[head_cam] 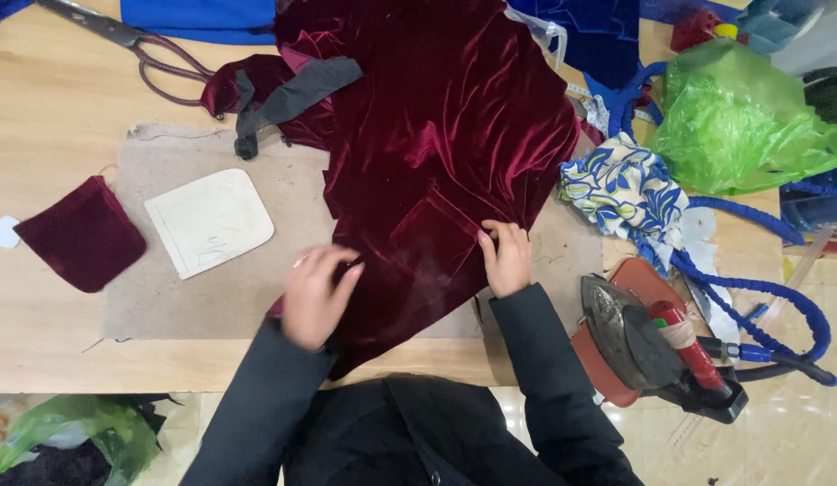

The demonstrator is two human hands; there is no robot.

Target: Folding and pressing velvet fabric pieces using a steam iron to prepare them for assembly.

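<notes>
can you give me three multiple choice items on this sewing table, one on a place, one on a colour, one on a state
1. Where is the iron?
A. right of the hands, at the table's near edge
B. beside the scissors
C. on the velvet

2. What colour is the velvet under the hands?
A. green
B. dark red
C. white

3. What are the hands doing?
A. both lifted clear
B. one gripping the scissors
C. both pressed on the velvet

Answers:
1 A, the iron rests on its pad right of the right hand.
2 B, the large cloth is dark red.
3 C, the left hand and right hand both lie on the velvet; the scissors sit untouched at the far left.
</notes>
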